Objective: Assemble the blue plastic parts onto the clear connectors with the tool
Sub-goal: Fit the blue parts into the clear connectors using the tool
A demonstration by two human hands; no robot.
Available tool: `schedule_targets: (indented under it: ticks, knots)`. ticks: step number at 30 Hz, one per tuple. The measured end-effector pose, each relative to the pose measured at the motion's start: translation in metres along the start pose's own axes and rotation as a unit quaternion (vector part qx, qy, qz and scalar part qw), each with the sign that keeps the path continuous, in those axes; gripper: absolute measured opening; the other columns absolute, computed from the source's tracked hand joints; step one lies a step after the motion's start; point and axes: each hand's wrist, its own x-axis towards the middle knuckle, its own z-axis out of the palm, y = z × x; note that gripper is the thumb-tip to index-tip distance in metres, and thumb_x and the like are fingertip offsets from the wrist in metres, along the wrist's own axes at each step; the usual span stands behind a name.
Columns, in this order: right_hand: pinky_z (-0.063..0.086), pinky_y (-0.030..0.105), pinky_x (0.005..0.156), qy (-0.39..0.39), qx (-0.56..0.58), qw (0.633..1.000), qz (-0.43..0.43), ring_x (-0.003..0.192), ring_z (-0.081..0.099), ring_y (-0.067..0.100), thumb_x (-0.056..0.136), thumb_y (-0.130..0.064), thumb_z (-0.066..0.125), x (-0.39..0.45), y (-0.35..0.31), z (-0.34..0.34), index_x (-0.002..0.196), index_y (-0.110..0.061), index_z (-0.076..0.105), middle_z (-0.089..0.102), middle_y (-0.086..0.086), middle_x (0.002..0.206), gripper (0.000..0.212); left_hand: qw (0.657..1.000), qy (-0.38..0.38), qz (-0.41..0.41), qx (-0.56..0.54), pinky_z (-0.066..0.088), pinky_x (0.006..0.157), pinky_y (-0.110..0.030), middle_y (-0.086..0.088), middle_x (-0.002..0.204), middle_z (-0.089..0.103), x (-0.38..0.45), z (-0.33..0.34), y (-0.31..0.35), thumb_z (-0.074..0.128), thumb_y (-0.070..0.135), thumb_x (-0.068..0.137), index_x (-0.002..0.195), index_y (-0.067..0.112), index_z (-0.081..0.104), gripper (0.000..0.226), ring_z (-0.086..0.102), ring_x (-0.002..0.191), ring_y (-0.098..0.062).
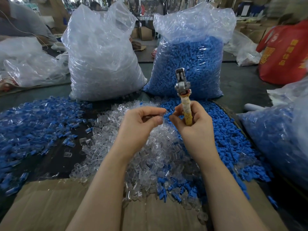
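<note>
Clear connectors [150, 152] lay heaped on the surface [55, 157] between the forearms, loose blue parts [233, 142] piled to their right. The left hand [140, 124] pinched one clear connector [162, 115] at its fingertips. The right hand [195, 124] gripped the tool [183, 95] by its taped handle, metal head upright.

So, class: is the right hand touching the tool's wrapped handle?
Touching. The head view shows the right hand curled round the tool at its wrapped handle, metal head pointing up.
</note>
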Motion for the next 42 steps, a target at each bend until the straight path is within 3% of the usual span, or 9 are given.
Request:
schedule_targets:
  ticks: [6, 12, 15, 24, 36, 42]
  knots:
    - [0.044, 0.013, 0.060, 0.005, -0.009, 1.000, -0.004, 0.062, 0.052, 0.000, 0.085, -0.012, 0.074, -0.0002, -0.0006, 0.0019, 0.086, -0.027, 0.056, 0.062, -0.009, 0.080, 0.023, 1.000, -0.026, 0.000, -0.012, 0.056, 0.080, -0.018, -0.003, 0.092, 0.076, 0.0014, 0.0048, -0.0015, 0.063, 0.001, 0.092, 0.104, 0.022, 0.074, 0.027, 0.073, 0.085, -0.010]
    - [0.053, 0.030, 0.065, 0.010, -0.032, 0.999, -0.005, 0.071, 0.058, 0.017, 0.086, -0.011, 0.073, -0.0006, -0.0003, 0.0027, 0.090, -0.020, 0.058, 0.062, -0.004, 0.082, 0.018, 0.999, -0.010, -0.018, -0.048, 0.058, 0.073, -0.020, -0.010, 0.090, 0.075, 0.0025, 0.0061, -0.0024, 0.060, 0.002, 0.095, 0.109, 0.007, 0.069, 0.018, 0.072, 0.077, -0.011]
    - [0.053, 0.034, 0.066, 0.009, -0.030, 0.999, -0.011, 0.071, 0.058, 0.020, 0.086, -0.011, 0.072, -0.0018, -0.0009, 0.0031, 0.091, -0.019, 0.058, 0.061, -0.004, 0.080, 0.017, 0.999, -0.006, -0.019, -0.049, 0.057, 0.072, -0.019, -0.007, 0.086, 0.076, 0.0021, 0.0059, -0.0023, 0.059, 0.003, 0.095, 0.106, 0.008, 0.070, 0.017, 0.072, 0.076, -0.010]
    - [0.048, 0.020, 0.060, 0.026, -0.037, 0.999, -0.002, 0.066, 0.056, 0.012, 0.085, -0.011, 0.073, -0.0009, 0.0000, 0.0051, 0.088, -0.023, 0.058, 0.061, -0.005, 0.080, 0.020, 0.999, 0.013, -0.022, -0.036, 0.057, 0.085, -0.023, 0.002, 0.091, 0.077, 0.0013, 0.0056, -0.0003, 0.073, 0.007, 0.086, 0.105, 0.016, 0.075, 0.022, 0.072, 0.087, -0.008]
    - [0.045, 0.012, 0.059, 0.015, -0.047, 0.999, -0.008, 0.066, 0.057, 0.010, 0.084, -0.010, 0.072, -0.0020, -0.0011, 0.0061, 0.087, -0.027, 0.058, 0.062, -0.006, 0.080, 0.022, 0.997, 0.044, -0.035, -0.054, 0.058, 0.088, -0.030, 0.000, 0.092, 0.077, 0.0007, 0.0095, 0.0011, 0.075, 0.008, 0.083, 0.105, 0.014, 0.076, 0.022, 0.073, 0.089, -0.012]
    - [0.045, 0.016, 0.057, -0.014, -0.029, 0.999, 0.019, 0.062, 0.053, 0.007, 0.090, -0.013, 0.067, -0.0011, -0.0008, 0.0055, 0.090, -0.022, 0.060, 0.061, -0.007, 0.074, 0.012, 0.993, 0.072, -0.026, -0.088, 0.058, 0.083, -0.024, -0.002, 0.092, 0.077, 0.0018, 0.0089, -0.0010, 0.074, 0.003, 0.084, 0.105, 0.013, 0.074, 0.023, 0.073, 0.086, -0.011]
